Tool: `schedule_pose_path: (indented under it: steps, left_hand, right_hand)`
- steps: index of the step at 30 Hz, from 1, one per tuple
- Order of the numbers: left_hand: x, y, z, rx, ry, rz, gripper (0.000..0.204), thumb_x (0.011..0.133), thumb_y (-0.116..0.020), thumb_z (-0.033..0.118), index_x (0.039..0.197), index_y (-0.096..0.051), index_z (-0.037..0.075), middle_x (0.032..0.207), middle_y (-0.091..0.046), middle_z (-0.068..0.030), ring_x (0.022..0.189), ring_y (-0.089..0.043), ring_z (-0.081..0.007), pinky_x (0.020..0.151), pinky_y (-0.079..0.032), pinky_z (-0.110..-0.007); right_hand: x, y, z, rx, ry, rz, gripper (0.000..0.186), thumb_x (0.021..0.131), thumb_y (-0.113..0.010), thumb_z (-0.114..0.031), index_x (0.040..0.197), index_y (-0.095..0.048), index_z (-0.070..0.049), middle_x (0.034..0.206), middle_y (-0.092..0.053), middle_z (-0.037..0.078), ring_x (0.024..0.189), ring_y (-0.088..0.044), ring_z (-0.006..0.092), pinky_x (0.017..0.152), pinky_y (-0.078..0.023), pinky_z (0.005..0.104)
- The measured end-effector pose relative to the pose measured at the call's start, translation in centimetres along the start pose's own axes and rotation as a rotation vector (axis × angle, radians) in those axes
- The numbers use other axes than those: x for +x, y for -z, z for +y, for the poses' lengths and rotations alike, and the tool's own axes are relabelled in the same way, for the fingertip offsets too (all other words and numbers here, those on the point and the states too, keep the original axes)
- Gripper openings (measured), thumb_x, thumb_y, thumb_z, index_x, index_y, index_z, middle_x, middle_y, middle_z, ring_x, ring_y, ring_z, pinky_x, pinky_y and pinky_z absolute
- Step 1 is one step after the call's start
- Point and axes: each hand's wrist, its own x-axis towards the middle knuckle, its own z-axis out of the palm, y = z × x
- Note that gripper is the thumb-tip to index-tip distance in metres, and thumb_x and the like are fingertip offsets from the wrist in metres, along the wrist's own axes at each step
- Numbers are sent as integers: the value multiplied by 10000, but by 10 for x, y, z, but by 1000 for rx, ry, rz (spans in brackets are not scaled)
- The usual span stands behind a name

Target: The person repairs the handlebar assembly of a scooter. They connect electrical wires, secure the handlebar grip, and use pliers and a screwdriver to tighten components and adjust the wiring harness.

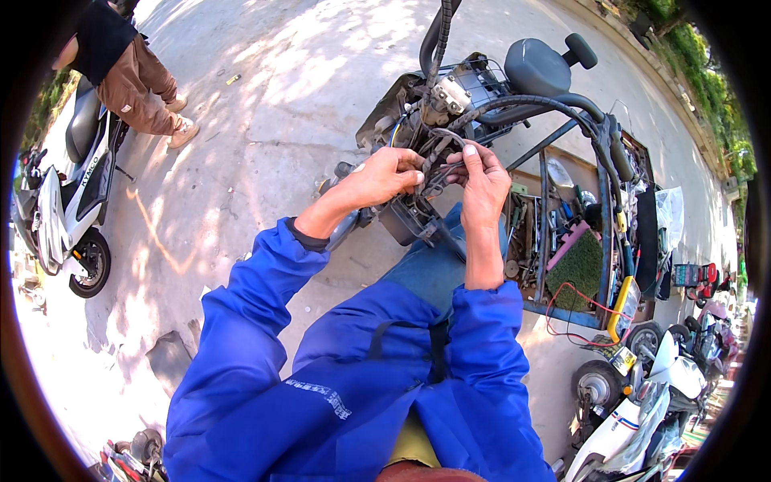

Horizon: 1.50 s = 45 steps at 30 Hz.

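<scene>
A partly stripped dark vehicle (426,104) with exposed wiring, thick black hoses and a silver housing sits in front of me. My left hand (389,173) has its fingers closed among the dark cables at the middle of the wiring. Just to its right, my right hand (479,181) pinches a dark cable (450,140), thumb up and fingers curled. What exactly lies between my left fingertips is hidden. Thin blue and yellow wires (395,131) show just above my left hand.
A person (140,88) stands at upper left beside a white scooter (76,201). A tool cart (598,309) with tools, a green mat (574,273) and red cable is at right. More white scooters (666,361) stand at lower right. A seat (538,68) is behind the wiring.
</scene>
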Motion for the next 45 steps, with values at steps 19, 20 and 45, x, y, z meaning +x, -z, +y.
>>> schedule_pose_path:
  steps: [19,20,45]
  left_hand:
    - [-14,-28,-2,-235,-25,137,379,934,-679,114,1261,-624,-69,964,-699,-59,834,-598,-103,765,-490,-269]
    - [-13,-28,-5,-247,-31,144,389,932,-680,110,1272,-616,-69,982,-700,-60,843,-599,-103,770,-487,-267]
    - [-9,4,-10,-418,20,-7,378,855,-733,131,1210,-659,21,1044,-708,-48,865,-629,-89,720,-456,-221]
  right_hand:
    - [-27,21,-11,-49,-110,-192,490,949,-637,23,1404,-473,99,1143,-712,160,925,-678,161,706,-554,257]
    - [-29,21,-8,-65,-106,-196,488,950,-639,20,1402,-474,99,1142,-712,158,927,-674,155,709,-552,255]
    - [-76,64,45,72,-440,-359,931,837,-832,-297,1538,-347,78,1510,-462,268,1384,-488,330,1154,-387,389]
